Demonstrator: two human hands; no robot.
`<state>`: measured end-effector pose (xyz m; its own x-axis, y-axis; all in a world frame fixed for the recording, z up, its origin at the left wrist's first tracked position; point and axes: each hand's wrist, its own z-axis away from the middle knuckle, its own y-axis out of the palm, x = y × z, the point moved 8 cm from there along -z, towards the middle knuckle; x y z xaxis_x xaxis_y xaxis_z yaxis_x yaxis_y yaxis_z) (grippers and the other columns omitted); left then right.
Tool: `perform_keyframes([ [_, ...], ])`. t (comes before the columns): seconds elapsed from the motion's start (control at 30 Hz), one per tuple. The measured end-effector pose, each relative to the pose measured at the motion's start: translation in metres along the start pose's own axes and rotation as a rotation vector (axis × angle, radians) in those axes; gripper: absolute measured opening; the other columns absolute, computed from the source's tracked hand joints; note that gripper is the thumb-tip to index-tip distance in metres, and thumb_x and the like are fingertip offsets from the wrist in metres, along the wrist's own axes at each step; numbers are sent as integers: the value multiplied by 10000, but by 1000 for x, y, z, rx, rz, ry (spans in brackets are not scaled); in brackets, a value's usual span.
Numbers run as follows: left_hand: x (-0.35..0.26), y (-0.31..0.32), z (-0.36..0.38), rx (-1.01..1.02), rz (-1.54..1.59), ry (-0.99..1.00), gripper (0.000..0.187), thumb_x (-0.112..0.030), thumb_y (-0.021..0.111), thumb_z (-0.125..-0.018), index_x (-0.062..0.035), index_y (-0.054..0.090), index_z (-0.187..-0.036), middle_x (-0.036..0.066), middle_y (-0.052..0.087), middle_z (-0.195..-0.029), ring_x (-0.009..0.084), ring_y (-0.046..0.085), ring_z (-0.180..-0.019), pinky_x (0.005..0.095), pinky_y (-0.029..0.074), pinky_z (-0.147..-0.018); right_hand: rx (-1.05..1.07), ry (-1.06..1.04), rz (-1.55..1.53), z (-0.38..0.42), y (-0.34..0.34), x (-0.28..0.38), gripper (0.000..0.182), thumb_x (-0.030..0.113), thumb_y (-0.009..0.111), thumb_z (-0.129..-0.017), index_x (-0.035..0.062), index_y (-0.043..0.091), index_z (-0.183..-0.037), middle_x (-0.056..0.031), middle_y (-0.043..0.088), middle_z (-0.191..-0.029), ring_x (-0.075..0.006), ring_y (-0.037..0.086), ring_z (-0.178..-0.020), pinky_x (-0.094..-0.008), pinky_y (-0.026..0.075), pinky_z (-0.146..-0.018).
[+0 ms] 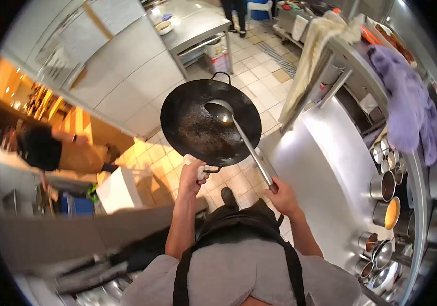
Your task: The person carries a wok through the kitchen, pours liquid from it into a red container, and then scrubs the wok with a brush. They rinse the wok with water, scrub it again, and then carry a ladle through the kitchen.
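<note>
A large dark wok [193, 120] hangs in front of me over the tiled floor, its inside blackened and wet-looking. My left hand [193, 171] grips its near loop handle through a folded pale cloth [201, 172]. The far loop handle [221, 76] points away from me. My right hand [283, 197] is wrapped round the end of a long metal ladle [249, 144]. The ladle's bowl [219, 110] lies within the wok's outline, toward its upper right.
On the right runs a steel counter [320, 153], with metal pots [383, 186] and a purple towel [407, 97] beyond it. A steel table [193, 28] stands ahead. Another person [55, 148] is at the left, near a white box [121, 189]. Tiled floor [264, 74] lies ahead.
</note>
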<state>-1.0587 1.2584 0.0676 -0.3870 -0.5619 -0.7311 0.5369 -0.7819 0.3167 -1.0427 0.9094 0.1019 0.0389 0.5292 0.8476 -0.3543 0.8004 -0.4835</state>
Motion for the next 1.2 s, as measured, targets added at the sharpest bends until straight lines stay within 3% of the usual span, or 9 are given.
perform_keyframes([
  [0.13, -52, 34, -94, 79, -75, -51, 139, -124, 650, -880, -38, 562, -945, 116, 625, -740, 193, 589, -498, 252, 326, -353, -44, 148, -97, -56, 10, 17, 442, 252, 783, -847, -8, 644, -1177, -148, 562, -719, -265, 552, -656, -398, 473, -654],
  [0.23, -89, 74, -165, 159, -119, -104, 145, -127, 649, -879, -38, 560, -949, 119, 625, -737, 193, 589, -500, 246, 325, -352, -139, 143, -139, -107, 2, 32, 444, 244, 773, -854, 2, 641, -1202, -141, 545, -711, -270, 552, -652, -400, 477, -655],
  [0.33, -119, 121, -231, 265, -140, -169, 180, -132, 651, -884, -53, 539, -1001, 126, 628, -767, 181, 568, -503, 232, 324, -352, -232, 178, -200, -165, -3, 28, 394, 214, 775, -869, -11, 653, -1168, -76, 511, -712, -172, 483, -669, -346, 452, -645],
  [0.43, -133, 167, -280, 307, -188, -187, 180, -137, 652, -883, -55, 536, -994, 129, 626, -759, 178, 563, -502, 227, 320, -352, -285, 193, -180, -214, -19, 20, 438, 243, 763, -877, 17, 641, -1232, -140, 571, -725, -282, 575, -665, -409, 489, -661],
  [0.73, -207, 330, -422, 437, -402, -266, 133, -100, 642, -880, -28, 535, -911, 121, 583, -687, 199, 566, -485, 256, 305, -342, -543, 348, -296, -354, -89, 24, 440, 243, 763, -884, 6, 644, -1234, -135, 582, -744, -273, 601, -690, -413, 501, -682],
  [0.97, -216, 496, -513, 676, -539, -349, 129, -99, 636, -888, -29, 529, -897, 121, 592, -691, 192, 574, -490, 250, 309, -341, -832, 454, -401, -434, -154, 5, 434, 203, 770, -896, -22, 633, -1241, -76, 519, -719, -189, 498, -662, -365, 464, -641],
  [1.2, -186, 678, -551, 886, -669, -442, 150, -136, 631, -920, -35, 524, -941, 143, 606, -734, 185, 563, -502, 227, 305, -331, -1127, 550, -462, -467, -234, -21, 441, 179, 780, -894, -69, 619, -1221, -36, 506, -704, -126, 465, -642, -329, 437, -592],
])
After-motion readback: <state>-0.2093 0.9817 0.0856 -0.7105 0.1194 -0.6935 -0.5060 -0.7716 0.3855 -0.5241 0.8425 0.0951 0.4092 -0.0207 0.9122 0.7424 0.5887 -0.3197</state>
